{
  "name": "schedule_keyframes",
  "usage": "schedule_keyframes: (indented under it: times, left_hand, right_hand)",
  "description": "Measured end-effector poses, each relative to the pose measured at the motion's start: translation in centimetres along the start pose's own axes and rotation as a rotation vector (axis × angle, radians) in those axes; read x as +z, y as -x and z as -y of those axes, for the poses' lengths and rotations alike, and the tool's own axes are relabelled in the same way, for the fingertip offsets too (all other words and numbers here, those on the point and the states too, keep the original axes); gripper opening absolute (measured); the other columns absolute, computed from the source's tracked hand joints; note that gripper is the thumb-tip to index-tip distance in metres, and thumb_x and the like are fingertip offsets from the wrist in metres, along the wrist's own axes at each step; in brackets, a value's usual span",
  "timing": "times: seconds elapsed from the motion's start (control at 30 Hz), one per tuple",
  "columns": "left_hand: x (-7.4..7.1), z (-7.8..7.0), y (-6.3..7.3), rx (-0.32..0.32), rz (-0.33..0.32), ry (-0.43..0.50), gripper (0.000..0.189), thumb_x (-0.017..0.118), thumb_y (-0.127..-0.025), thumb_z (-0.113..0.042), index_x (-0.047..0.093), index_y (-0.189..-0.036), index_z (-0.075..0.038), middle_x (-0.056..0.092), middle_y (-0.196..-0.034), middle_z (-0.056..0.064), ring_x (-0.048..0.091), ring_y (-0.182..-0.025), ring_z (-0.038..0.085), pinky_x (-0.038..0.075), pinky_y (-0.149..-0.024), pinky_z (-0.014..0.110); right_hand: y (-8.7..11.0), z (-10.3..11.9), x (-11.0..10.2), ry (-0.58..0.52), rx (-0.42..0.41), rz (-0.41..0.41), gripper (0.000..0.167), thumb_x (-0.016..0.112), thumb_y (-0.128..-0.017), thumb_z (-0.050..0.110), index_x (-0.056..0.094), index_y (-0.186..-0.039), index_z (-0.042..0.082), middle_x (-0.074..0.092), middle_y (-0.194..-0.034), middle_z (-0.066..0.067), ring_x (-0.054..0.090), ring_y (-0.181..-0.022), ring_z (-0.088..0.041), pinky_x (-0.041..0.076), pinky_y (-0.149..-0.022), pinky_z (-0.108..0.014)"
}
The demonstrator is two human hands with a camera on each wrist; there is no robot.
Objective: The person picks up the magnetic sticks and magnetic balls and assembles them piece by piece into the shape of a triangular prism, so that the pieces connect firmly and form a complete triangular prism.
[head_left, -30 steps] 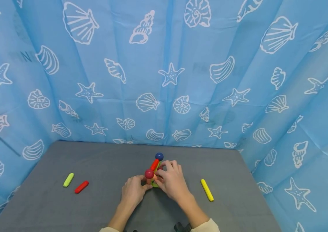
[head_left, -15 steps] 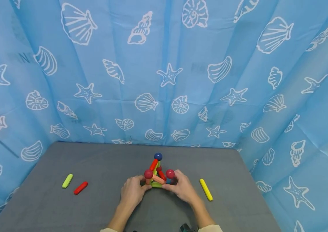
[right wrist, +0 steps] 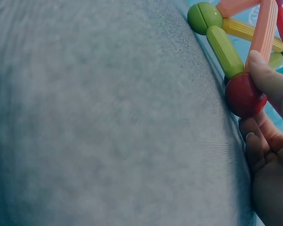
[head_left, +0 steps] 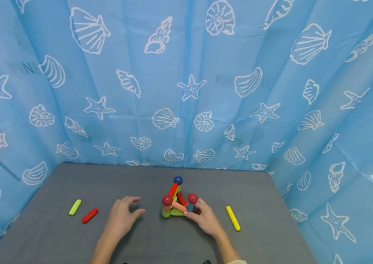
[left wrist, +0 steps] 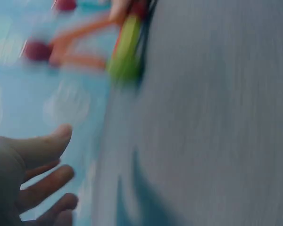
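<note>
A small frame of magnetic sticks and balls [head_left: 179, 207] stands mid-table in the head view. A dark blue ball [head_left: 178, 180] tops its far corner; red balls top the near left [head_left: 167, 200] and right [head_left: 192, 198] corners. My right hand [head_left: 206, 220] grips the near right corner. In the right wrist view its thumb lies on a salmon stick [right wrist: 265, 33], with the other fingers by a lower red ball [right wrist: 245, 95]. Apart from the frame, to its left, my left hand [head_left: 120, 216] holds nothing, thumb and fingers spread. The left wrist view is blurred.
Left of the left hand lie a loose light green stick [head_left: 75, 207] and a red stick [head_left: 90, 216]. A yellow stick [head_left: 233, 218] lies right of the right hand. Behind the grey tabletop [head_left: 255, 190] hangs a blue shell-patterned curtain [head_left: 193, 139].
My left hand has let go of the frame's near left corner and moved left. The right hand shifted from the frame's middle to its near right corner and stays there.
</note>
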State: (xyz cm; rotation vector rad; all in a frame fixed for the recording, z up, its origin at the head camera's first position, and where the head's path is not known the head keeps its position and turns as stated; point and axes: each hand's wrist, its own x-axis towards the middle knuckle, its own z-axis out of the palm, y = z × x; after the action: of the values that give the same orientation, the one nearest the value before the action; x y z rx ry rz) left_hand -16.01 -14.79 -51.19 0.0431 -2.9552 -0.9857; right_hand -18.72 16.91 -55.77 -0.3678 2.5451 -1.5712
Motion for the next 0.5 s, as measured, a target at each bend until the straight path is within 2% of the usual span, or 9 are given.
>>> schedule_keyframes:
  times: [0.13, 0.23, 0.3, 0.37, 0.5]
  left_hand:
    - [-4.1, 4.9, 0.6, -0.071, -0.078, -0.051, 0.052, 0.082, -0.087, -0.026, 0.067, -0.131, -0.005, 0.068, -0.125, 0.023, 0.064, -0.100, 0.037, 0.050, -0.082, 0.054]
    - [-5.9, 7.9, 0.9, -0.163, -0.051, -0.070, 0.057, 0.081, -0.087, -0.028, 0.063, -0.133, 0.001, 0.067, -0.128, 0.027, 0.065, -0.102, 0.043, 0.051, -0.083, 0.055]
    - [-6.6, 9.3, 1.0, -0.227, -0.010, -0.075, 0.060, 0.082, -0.086, -0.031, 0.062, -0.133, 0.003, 0.066, -0.128, 0.027, 0.064, -0.109, 0.044, 0.051, -0.086, 0.056]
    - [-6.8, 10.2, 1.0, -0.272, 0.029, -0.081, 0.060, 0.082, -0.086, -0.031, 0.063, -0.131, 0.003, 0.068, -0.125, 0.025, 0.065, -0.105, 0.042, 0.050, -0.084, 0.054]
    - [-6.7, 11.0, 0.9, -0.302, 0.053, -0.094, 0.051, 0.082, -0.087, -0.024, 0.065, -0.126, 0.003, 0.071, -0.113, 0.022, 0.066, -0.091, 0.031, 0.049, -0.077, 0.051]
  right_hand:
    - [0.0, -0.3, -0.1, 0.025, -0.008, 0.009, 0.023, 0.076, -0.092, 0.032, 0.076, -0.111, 0.019, 0.063, -0.107, -0.007, 0.053, -0.085, -0.007, 0.045, -0.075, -0.021]
    - [0.1, -0.4, -0.2, 0.036, -0.009, 0.014, 0.025, 0.075, -0.093, 0.036, 0.075, -0.112, 0.020, 0.062, -0.107, -0.007, 0.054, -0.086, -0.008, 0.046, -0.075, -0.021]
    - [0.2, -0.3, -0.2, 0.036, 0.000, 0.019, 0.026, 0.075, -0.093, 0.038, 0.075, -0.112, 0.021, 0.061, -0.107, -0.007, 0.054, -0.086, -0.008, 0.046, -0.076, -0.022]
    - [0.2, -0.3, -0.2, 0.036, 0.002, 0.021, 0.026, 0.074, -0.093, 0.038, 0.075, -0.113, 0.022, 0.061, -0.107, -0.007, 0.054, -0.086, -0.009, 0.046, -0.075, -0.022]
    - [0.1, -0.3, -0.2, 0.040, -0.001, 0.028, 0.026, 0.073, -0.094, 0.039, 0.075, -0.113, 0.022, 0.061, -0.107, -0.006, 0.054, -0.085, -0.009, 0.046, -0.075, -0.022]
